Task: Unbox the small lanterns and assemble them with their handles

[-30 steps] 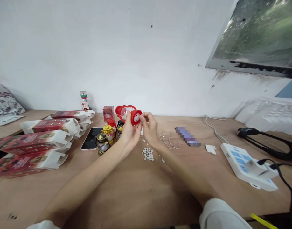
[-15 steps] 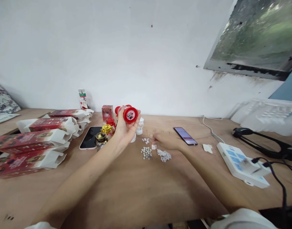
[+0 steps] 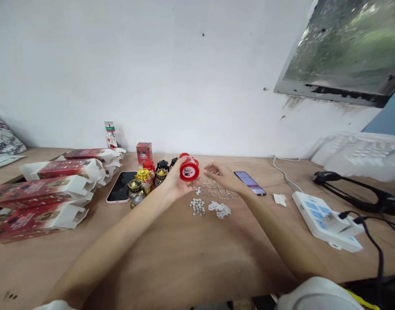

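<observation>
My left hand grips a small red toy lantern, its round base turned toward me. My right hand hovers just right of the lantern above the table, fingers spread and blurred, with nothing visible in it. Below the hands lie a cluster of small round button cells, a heap of small white pieces and several thin wire hooks. Left of my left hand stand several little gold, black and red lanterns.
Red-and-white cartons are stacked at the left, beside a dark phone. Another phone lies right of my hands. A white power strip with black cables sits at the right. A small red box and a bottle stand by the wall.
My right hand has lifted from the white pieces on the table back toward the lantern. My left hand has lowered the lantern slightly and shifted it right.
</observation>
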A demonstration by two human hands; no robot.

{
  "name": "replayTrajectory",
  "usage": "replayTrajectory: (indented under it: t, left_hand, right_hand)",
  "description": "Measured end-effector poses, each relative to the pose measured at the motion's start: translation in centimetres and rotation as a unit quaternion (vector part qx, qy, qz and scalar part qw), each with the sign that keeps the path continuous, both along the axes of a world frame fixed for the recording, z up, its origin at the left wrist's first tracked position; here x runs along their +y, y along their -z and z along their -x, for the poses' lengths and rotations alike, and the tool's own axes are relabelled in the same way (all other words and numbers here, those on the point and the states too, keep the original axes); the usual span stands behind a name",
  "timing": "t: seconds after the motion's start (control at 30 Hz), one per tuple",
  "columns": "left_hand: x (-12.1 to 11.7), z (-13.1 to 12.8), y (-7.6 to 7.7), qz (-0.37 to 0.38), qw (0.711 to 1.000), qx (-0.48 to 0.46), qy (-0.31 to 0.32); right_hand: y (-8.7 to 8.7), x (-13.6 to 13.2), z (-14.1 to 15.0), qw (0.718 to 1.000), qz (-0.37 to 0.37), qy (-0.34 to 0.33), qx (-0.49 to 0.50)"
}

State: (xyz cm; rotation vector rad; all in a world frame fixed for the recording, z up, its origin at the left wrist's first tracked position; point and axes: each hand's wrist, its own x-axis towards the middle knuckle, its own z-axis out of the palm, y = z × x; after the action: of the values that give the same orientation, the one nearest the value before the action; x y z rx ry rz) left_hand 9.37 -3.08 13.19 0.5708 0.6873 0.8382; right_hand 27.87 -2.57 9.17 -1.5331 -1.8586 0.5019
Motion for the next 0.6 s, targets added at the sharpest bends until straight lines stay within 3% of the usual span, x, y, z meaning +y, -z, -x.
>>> replayTrajectory:
  t: [0.07, 0.13, 0.23, 0.3, 0.37, 0.47, 0.53, 0.6]
  left_hand:
    - [-0.1, -0.4, 0.7, 0.007, 0.999, 0.005, 0.047]
    - [-0.2, -0.8, 1.6, 0.019, 0.996, -0.001, 0.083]
    - [-0.3, -1.3, 3.0, 0.056, 0.992, -0.025, 0.114]
    - [-0.3, -1.4, 3.9, 0.070, 0.991, -0.032, 0.112]
    - [-0.3, -1.4, 4.9, 0.057, 0.994, -0.015, 0.092]
    - [-0.4, -1.0, 6.8, 0.032, 0.995, 0.037, 0.082]
    - [-0.4, -0.7, 8.3, -0.054, 0.992, 0.080, 0.082]
    - [-0.1, -0.4, 9.9, -0.199, 0.970, 0.122, 0.062]
  right_hand:
    - [0.3, 0.2, 1.3, 0.971, 0.042, -0.031, 0.235]
    - [1.3, 0.0, 2.5, 0.906, 0.122, -0.060, 0.400]
    - [3.0, -0.9, 3.7, 0.832, 0.178, -0.059, 0.523]
    - [4.1, -1.5, 3.9, 0.802, 0.174, -0.069, 0.567]
    - [5.0, -1.9, 4.0, 0.791, 0.158, -0.080, 0.586]
    - [6.3, -1.9, 4.1, 0.801, 0.137, -0.065, 0.579]
    - [7.1, -1.6, 4.2, 0.808, 0.124, -0.047, 0.574]
    - [7.8, -1.3, 4.2, 0.800, 0.111, -0.034, 0.589]
